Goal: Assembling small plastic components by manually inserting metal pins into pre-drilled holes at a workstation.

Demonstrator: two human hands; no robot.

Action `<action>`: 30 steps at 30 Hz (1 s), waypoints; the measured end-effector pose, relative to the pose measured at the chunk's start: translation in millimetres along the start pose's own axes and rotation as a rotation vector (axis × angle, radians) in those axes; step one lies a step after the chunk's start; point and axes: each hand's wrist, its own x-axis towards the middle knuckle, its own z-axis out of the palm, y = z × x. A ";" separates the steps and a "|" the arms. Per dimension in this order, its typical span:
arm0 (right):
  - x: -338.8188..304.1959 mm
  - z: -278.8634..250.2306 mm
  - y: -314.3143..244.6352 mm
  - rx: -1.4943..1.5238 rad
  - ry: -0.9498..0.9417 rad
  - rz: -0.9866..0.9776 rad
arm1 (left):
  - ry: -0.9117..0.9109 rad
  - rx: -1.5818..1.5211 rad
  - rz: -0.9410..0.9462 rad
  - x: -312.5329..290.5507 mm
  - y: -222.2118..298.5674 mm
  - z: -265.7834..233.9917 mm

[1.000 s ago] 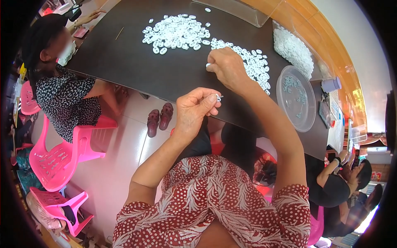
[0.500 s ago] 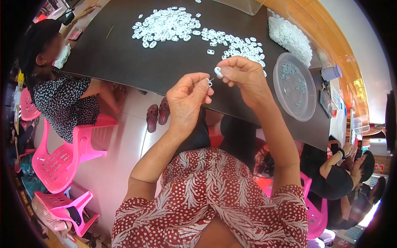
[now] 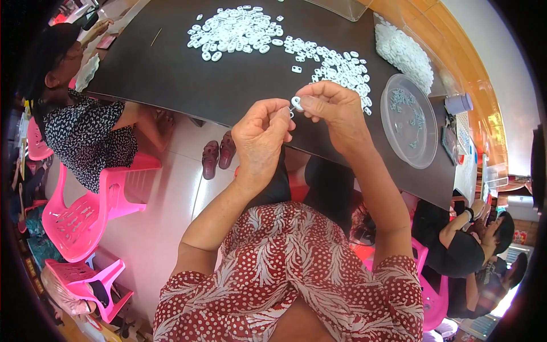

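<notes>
My left hand is closed in a pinch on a small white plastic piece, with a thin metal screw sticking out of it. My right hand pinches a white oval plastic piece with a hole between thumb and fingers. The two pieces meet over the front edge of the dark table, the screw's tip at or against the oval piece. Whether it has entered the hole I cannot tell. Beyond my hands lie a loose pile of white oval pieces and a pile of smaller white pieces.
At right on the dark table stands a round clear tray with small screws, beside a heap of white pieces and a lilac cup. A person sits at left by a pink chair; other people are at right.
My hands have come closer, bringing the oval piece onto the screw's tip. The person at left has turned the head and raised a hand.
</notes>
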 end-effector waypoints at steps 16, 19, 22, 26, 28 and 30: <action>-1.2 12.1 6.8 -0.129 0.045 -0.107 | 0.057 0.048 0.024 2.0 -8.6 -2.2; -1.2 15.1 11.3 -0.160 0.089 -0.136 | 0.054 0.067 0.041 3.2 -10.9 -2.5; -1.7 12.9 14.4 -0.165 0.103 -0.148 | 0.050 0.075 0.051 3.8 -13.4 -2.4; -1.8 12.7 14.2 -0.169 0.086 -0.115 | 0.064 0.090 0.104 3.6 -15.8 -1.1; -2.9 14.4 13.7 -0.180 0.100 -0.128 | 0.063 0.129 0.147 4.5 -21.0 -2.8; -4.1 15.4 14.0 -0.189 0.112 -0.141 | 0.063 0.169 0.191 5.1 -22.4 -2.4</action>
